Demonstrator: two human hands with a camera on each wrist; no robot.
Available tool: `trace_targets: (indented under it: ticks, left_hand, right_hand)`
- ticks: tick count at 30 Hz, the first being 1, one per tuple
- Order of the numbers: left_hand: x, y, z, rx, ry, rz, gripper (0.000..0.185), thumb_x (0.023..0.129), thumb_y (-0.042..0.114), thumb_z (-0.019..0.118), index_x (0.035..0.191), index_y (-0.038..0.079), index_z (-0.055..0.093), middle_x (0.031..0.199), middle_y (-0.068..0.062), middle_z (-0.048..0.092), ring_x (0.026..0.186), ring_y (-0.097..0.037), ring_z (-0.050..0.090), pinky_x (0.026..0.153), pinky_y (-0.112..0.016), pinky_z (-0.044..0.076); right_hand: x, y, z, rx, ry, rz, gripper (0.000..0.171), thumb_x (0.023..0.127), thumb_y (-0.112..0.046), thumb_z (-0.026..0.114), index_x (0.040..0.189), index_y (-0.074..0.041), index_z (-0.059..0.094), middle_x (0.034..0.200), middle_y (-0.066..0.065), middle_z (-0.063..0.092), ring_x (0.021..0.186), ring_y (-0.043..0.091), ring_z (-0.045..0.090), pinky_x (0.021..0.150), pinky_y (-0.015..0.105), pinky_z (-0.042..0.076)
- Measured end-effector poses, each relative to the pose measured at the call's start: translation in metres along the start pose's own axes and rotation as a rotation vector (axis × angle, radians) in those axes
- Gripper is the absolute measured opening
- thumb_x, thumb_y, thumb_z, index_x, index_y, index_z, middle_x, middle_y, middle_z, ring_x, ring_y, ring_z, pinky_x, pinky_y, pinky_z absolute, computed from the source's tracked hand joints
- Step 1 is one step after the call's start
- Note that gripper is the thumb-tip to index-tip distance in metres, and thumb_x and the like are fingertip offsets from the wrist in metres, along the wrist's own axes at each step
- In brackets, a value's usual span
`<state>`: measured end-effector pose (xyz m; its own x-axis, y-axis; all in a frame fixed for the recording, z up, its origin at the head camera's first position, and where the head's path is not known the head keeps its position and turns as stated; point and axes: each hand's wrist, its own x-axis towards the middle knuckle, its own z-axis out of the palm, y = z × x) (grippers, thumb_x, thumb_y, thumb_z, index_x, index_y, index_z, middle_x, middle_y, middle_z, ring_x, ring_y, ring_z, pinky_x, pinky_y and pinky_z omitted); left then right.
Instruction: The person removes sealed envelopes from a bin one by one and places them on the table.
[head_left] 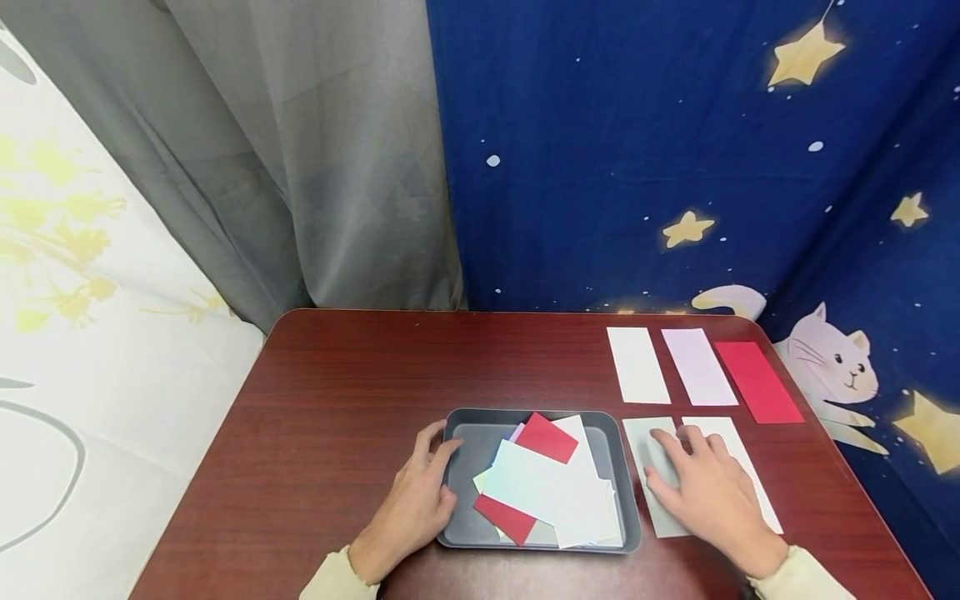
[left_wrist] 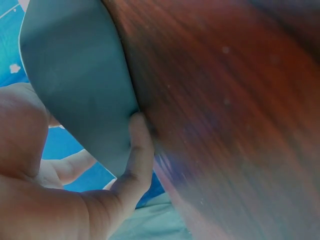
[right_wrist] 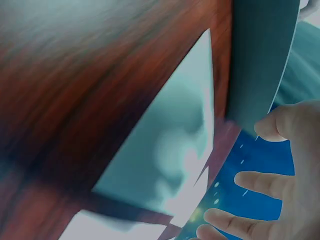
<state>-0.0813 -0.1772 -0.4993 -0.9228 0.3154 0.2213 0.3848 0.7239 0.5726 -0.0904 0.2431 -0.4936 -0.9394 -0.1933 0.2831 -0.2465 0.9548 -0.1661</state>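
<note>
A grey tray [head_left: 462, 525] holds a loose pile of paper cards [head_left: 525, 479] in white, pale blue and red. At its left side, my left hand [head_left: 408, 500] holds the rim; in the left wrist view one finger [left_wrist: 141, 150] presses the outer wall low down. My right hand [head_left: 708, 492] is spread over two cards lying right of the tray, a pale grey-green card [head_left: 643, 433] and a white card [head_left: 723, 427]. In the right wrist view its fingers [right_wrist: 260, 185] stand apart from the pale card [right_wrist: 165, 135] and grip nothing.
Behind those two lies a row with a white card [head_left: 637, 365], a pale lilac card [head_left: 699, 367] and a red card [head_left: 759, 382]. The dark red wooden table [head_left: 360, 367] ends against a grey curtain [head_left: 360, 167] and a blue star-patterned curtain [head_left: 570, 208].
</note>
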Motion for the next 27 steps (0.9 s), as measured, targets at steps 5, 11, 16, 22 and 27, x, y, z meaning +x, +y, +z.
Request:
trace_targets:
  ticks: [5, 11, 16, 22, 27]
  left_hand:
    - [0.0, 0.0, 0.0, 0.001, -0.003, -0.007, 0.063, 0.082, -0.015, 0.069, 0.144, -0.003, 0.063, 0.165, -0.022, 0.038, 0.103, -0.02, 0.066, 0.073, -0.031, 0.055]
    - [0.0, 0.0, 0.001, 0.006, 0.0, -0.004, 0.063, 0.082, -0.014, 0.069, 0.143, -0.003, 0.063, 0.164, -0.022, 0.038, 0.103, -0.021, 0.067, 0.073, -0.032, 0.055]
    - [0.0, 0.0, 0.001, 0.006, 0.003, -0.003, 0.063, 0.081, -0.014, 0.069, 0.143, -0.003, 0.063, 0.164, -0.023, 0.038, 0.104, -0.021, 0.067, 0.074, -0.032, 0.055]
    - [0.0, 0.0, 0.001, 0.004, 0.006, -0.002, 0.064, 0.081, -0.015, 0.068, 0.143, -0.003, 0.064, 0.164, -0.023, 0.039, 0.105, -0.021, 0.068, 0.074, -0.032, 0.055]
    - [0.0, 0.0, 0.001, 0.008, 0.01, 0.001, 0.063, 0.081, -0.015, 0.068, 0.143, -0.003, 0.064, 0.164, -0.023, 0.039, 0.105, -0.021, 0.068, 0.075, -0.033, 0.056]
  right_hand:
    - [0.007, -0.019, 0.002, 0.013, 0.02, -0.06, 0.05, 0.087, -0.038, 0.079, 0.131, -0.014, 0.077, 0.121, 0.018, 0.063, 0.094, 0.035, 0.056, 0.059, 0.046, 0.053]
    - [0.015, -0.041, 0.004, -0.001, 0.04, -0.165, 0.048, 0.088, -0.039, 0.078, 0.13, -0.015, 0.077, 0.124, 0.018, 0.065, 0.094, 0.034, 0.057, 0.061, 0.042, 0.05]
    - [0.019, -0.057, 0.011, -0.016, 0.035, -0.244, 0.05, 0.088, -0.042, 0.078, 0.13, -0.014, 0.077, 0.13, 0.02, 0.065, 0.106, 0.039, 0.059, 0.074, 0.05, 0.056]
    - [0.022, -0.077, 0.018, 0.021, 0.056, -0.36, 0.05, 0.086, -0.042, 0.081, 0.129, -0.016, 0.077, 0.131, 0.019, 0.065, 0.118, 0.041, 0.059, 0.083, 0.054, 0.056]
    - [0.024, -0.092, 0.021, 0.035, 0.023, -0.413, 0.053, 0.086, -0.046, 0.083, 0.131, -0.018, 0.077, 0.133, 0.014, 0.065, 0.12, 0.037, 0.058, 0.083, 0.051, 0.057]
